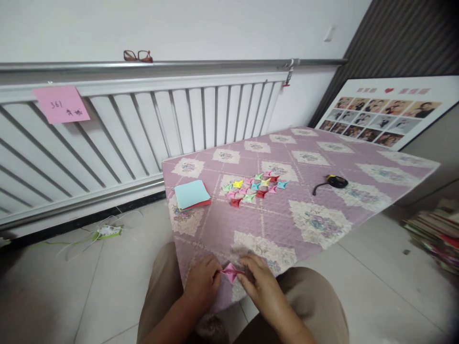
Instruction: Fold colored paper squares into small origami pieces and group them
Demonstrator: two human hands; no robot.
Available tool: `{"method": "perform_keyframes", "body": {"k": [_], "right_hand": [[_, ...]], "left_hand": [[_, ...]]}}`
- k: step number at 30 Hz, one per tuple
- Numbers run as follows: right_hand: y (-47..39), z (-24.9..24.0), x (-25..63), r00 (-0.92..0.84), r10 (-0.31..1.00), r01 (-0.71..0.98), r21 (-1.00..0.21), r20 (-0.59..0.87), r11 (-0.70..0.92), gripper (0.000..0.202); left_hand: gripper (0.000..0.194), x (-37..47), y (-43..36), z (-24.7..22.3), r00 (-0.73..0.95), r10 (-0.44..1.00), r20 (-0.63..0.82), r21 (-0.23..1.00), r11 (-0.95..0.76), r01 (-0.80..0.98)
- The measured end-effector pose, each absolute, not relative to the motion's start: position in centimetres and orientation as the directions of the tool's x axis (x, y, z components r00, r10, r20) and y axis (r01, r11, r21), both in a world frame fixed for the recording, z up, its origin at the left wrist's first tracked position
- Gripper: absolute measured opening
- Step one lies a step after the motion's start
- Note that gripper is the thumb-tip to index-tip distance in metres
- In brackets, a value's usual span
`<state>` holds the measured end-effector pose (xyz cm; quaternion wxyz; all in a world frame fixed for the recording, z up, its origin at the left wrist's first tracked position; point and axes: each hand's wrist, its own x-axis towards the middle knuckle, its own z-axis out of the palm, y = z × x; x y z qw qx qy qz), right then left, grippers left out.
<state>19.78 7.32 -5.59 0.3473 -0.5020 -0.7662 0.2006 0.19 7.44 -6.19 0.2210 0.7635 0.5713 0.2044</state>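
Note:
A small pink folded paper piece (pixel 231 272) is stretched between my two hands, just above the near edge of the table. My left hand (pixel 203 277) pinches its left tip, fingers closed. On the opposite side, my right hand (pixel 261 276) grips the right tip between thumb and fingers. Farther up the tablecloth, several finished folded paper pieces (pixel 255 187) in red, pink, yellow, green and blue lie in slanting rows. To their left sits a stack of square paper sheets (pixel 192 195), light blue on top with red showing beneath.
A floral purple tablecloth (pixel 222 229) covers the table. Toward its right lies a black object with a strap (pixel 336 181). A white radiator (pixel 201 117) stands behind, with glasses (pixel 138 56) on the pipe above. A photo board (pixel 380 114) leans at the far right. A power strip (pixel 108 232) lies on the floor.

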Motion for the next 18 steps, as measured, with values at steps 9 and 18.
{"method": "perform_keyframes", "body": {"k": [9, 18], "right_hand": [[7.9, -3.2, 16.3, -0.323, 0.940, 0.861, -0.378, 0.112, 0.341, 0.014], [7.9, -3.0, 15.0, -0.306, 0.951, 0.930, -0.225, -0.033, 0.291, 0.022]], "left_hand": [[0.015, 0.1, 7.6, -6.7, 0.273, 0.960, 0.060, 0.584, -0.256, 0.770], [0.024, 0.0, 7.5, -6.5, 0.263, 0.963, 0.063, 0.636, -0.242, 0.733]]}}
